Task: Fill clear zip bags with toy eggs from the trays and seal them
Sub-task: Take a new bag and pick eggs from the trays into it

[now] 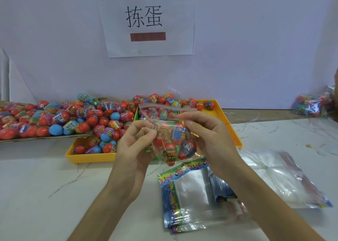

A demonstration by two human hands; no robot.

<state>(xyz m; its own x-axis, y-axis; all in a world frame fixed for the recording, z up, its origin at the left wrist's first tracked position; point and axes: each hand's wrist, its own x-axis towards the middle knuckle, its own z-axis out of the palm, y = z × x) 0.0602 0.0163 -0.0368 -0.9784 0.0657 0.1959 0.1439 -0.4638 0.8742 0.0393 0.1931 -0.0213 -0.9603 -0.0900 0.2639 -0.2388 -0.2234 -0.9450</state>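
**Left hand [135, 140] and right hand [203, 130] pinch a filled clear zip bag [170, 140]**

Bare forearms rise from the bottom edge and converge at mid-frame, wrists bent slightly inward; the left hand is palm-up and turned toward the camera, its thumb and curled fingers pinching the bag's left edge; the right hand comes in from the other side, knuckles up, thumb and fingers gripping the film near the bag's upper right. The bag hangs between them above the table [54, 195], clear of its surface; its film is thin, glossy and crinkled, and its zip strip stands up behind the fingers, seemingly still unsealed, though glare makes that hard to judge. Inside it sit several toy eggs [169, 147], smooth red plastic shells wrapped in printed bands.

Below the right forearm lies a stack of printed pouches [182, 195], flat and rectangular with clear windows and bright borders; just beside it to the right is a slumped pile of clear bags [278, 171]. The table is white with faint veining. Behind the hands, a yellow tray [91, 157] of hard plastic holds red and blue eggs; a second yellow tray [232, 130] has a perforated floor and a few eggs at its far edge; a cardboard tray [45, 138] on the left is heaped full. Filled bags [311, 105] lie blurred at far right; a paper sign [146, 21] hangs on the pale wall.
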